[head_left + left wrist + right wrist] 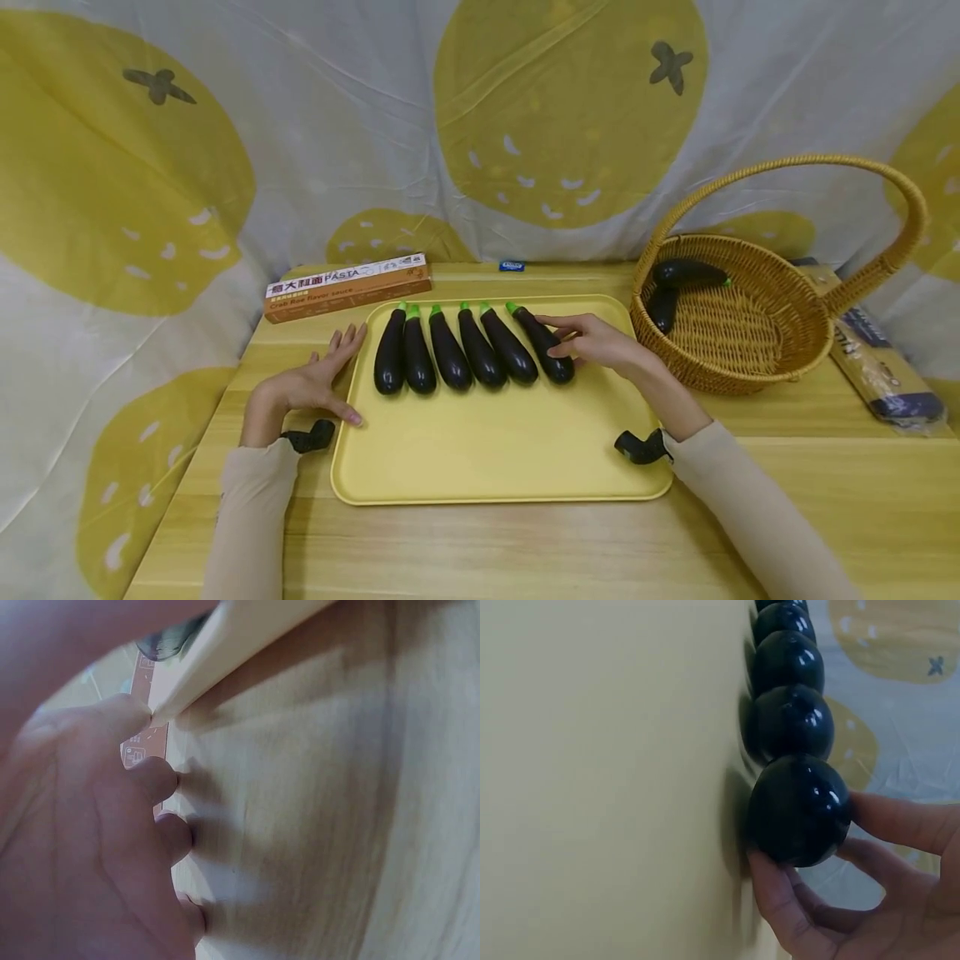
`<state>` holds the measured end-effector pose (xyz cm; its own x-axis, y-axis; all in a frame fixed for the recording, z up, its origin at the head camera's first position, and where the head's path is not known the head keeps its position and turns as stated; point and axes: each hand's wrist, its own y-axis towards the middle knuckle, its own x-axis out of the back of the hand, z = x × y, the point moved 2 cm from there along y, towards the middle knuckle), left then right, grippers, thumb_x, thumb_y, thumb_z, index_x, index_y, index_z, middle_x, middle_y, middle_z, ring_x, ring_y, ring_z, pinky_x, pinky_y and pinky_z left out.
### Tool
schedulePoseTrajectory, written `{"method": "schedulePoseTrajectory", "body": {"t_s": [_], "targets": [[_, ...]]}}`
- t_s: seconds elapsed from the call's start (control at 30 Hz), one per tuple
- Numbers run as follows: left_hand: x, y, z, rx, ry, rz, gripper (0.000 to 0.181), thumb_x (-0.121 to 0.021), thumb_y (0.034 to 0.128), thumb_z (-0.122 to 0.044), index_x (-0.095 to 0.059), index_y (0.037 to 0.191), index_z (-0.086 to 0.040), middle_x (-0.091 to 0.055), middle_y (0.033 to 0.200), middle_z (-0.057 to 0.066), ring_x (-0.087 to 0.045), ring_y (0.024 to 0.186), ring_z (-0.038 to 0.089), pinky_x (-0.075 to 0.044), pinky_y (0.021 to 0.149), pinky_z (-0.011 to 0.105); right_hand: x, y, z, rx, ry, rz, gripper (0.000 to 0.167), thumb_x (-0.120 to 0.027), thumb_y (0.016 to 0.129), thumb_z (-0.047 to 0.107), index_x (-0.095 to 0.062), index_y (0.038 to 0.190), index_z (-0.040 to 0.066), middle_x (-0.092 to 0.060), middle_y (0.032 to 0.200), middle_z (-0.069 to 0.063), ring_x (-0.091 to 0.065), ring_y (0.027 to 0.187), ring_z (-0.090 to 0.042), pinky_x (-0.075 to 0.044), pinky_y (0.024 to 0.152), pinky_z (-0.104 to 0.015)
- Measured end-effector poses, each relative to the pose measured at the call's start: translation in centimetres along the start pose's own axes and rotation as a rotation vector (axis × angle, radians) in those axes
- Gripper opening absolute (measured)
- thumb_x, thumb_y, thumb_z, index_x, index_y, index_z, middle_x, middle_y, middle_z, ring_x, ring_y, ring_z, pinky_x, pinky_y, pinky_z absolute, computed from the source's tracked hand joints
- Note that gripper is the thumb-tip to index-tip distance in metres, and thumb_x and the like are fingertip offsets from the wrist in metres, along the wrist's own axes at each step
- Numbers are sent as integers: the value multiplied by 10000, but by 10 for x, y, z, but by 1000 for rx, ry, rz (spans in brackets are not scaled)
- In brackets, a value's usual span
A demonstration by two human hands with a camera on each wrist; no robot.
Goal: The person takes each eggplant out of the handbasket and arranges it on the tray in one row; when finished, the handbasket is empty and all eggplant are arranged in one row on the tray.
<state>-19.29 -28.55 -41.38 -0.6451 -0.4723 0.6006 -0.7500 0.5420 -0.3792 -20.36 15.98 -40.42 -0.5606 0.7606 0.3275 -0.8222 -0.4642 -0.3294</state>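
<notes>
Several dark purple eggplants [452, 354] with green stem ends lie side by side along the upper half of a yellow tray [487, 458]. At the row's right end, my right hand [592, 340] grips the last eggplant [551, 352]. The right wrist view shows the thumb and curled fingers around this eggplant [799, 814], with its neighbours lined up behind it. My left hand [311, 387] is spread at the tray's left edge, its thumb over the rim and its other fingers outside. In the left wrist view, one fingertip touches the tray's edge [202, 664].
A wicker basket [750, 367] with a tall handle stands right of the tray, two eggplants [686, 273] inside. Behind the tray are a pasta box [348, 287] and a small blue packet [512, 266]. A plastic-wrapped package [888, 379] lies beside the basket. A patterned curtain [345, 125] hangs behind.
</notes>
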Motion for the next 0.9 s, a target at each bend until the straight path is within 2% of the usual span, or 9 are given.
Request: {"method": "schedulePoseTrajectory", "body": {"t_s": [0.23,0.43,0.57,0.73,0.9], "targets": [[-2,-3,0,0,5,-7,1486,-970,690,-305,141,1657,-112,284,1673,257,301,1522,501,163,1162,779,-8,8,2,-23,-27,-18,661,-662,993,105,-415,1601,192,-554,1381,-251,-621,1001,-211,-566,728,-308],[-1,-1,1,-7,-3,-15,1483,-971,688,-291,137,1660,-125,281,1677,247,296,1526,498,166,1159,781,-7,10,4,-36,-71,-41,663,-674,991,119,-421,1598,207,-506,1455,-270,-596,1053,-243,-546,715,-301],[0,0,1,-8,-3,-14,1485,-972,687,-291,138,1659,-126,285,1676,245,300,1524,497,169,1156,783,-5,9,3,-13,-83,-7,664,-656,1009,132,-387,1613,197,-481,1489,-272,-596,1094,-242,-541,726,-303],[0,0,0,-10,-8,-14,1484,-971,687,-288,137,1659,-124,288,1676,242,306,1524,493,173,1157,779,-2,8,2,25,-100,39,636,-590,1055,172,-330,1636,180,-484,1468,-261,-608,1009,-206,-541,732,-308],[-1,-1,0,-8,-12,-13,1482,-972,688,-287,136,1660,-125,288,1677,238,307,1524,490,172,1159,778,-1,9,0,28,-78,42,618,-569,1061,151,-339,1633,183,-511,1399,-242,-607,993,-187,-560,741,-310]]}}
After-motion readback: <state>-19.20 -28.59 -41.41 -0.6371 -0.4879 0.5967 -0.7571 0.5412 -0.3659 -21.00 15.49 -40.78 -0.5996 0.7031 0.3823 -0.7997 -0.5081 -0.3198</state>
